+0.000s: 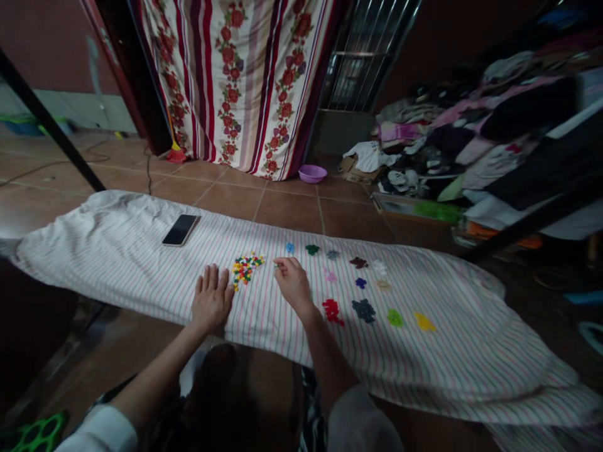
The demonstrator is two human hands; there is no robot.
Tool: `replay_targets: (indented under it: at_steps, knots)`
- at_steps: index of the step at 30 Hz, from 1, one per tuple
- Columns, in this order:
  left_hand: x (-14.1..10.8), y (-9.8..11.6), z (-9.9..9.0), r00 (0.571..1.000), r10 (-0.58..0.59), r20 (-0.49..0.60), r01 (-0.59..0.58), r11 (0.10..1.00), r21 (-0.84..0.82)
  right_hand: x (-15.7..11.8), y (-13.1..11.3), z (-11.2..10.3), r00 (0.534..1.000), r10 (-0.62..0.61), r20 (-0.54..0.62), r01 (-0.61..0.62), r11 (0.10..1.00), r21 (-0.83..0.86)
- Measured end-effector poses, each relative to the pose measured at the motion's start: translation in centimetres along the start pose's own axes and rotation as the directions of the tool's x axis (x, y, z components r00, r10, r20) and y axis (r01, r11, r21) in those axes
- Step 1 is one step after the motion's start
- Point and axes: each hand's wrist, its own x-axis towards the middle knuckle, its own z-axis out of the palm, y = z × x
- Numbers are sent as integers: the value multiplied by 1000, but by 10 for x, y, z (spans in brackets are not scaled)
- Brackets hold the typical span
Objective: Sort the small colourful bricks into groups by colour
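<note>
A heap of small multicoloured plastic pieces (245, 270) lies on a striped white cloth (141, 263) spread on the floor. My left hand (211, 298) rests flat and open on the cloth, just left of the heap. My right hand (293, 282) is to its right, fingertips pinched on a tiny piece (277, 265) whose colour I cannot make out. Beyond it, several small single-colour clusters are spread out, among them blue (289, 248), green (311, 249), red (332, 311) and yellow (424, 321). A black smartphone (180, 230) lies face up at the cloth's far edge.
Brown floor tiles (287, 210) surround the cloth. A purple plastic basin (312, 174) sits beside a floral striped curtain (240, 75). A large heap of clothes (471, 138) fills the right side, and a dark pole (47, 113) crosses the left.
</note>
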Motion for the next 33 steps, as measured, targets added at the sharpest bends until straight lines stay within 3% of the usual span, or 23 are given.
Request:
replay_targets:
  at_steps: [5,12,19,26,33]
  knots:
    - [16,7,11,995,16,101,-20,999,35,-4,-1,-7,1000,-10,-1,10,1000,-11]
    - [35,19,23,980,135,149,-140,990,25,-6,5,-17,1000,-5,-3,6,1000,22]
    - [72,53,29,954,60,295,-75,996,42,-4,12,-24,999,15,-50,-12,999,50]
    - [90,65,30,940,150,305,-157,988,0,-2,17,-25,996,58,-69,-51,993,102]
    - [68,74,22,930,316,188,-311,949,-53,2,22,-20,994,72,-76,-63,991,118]
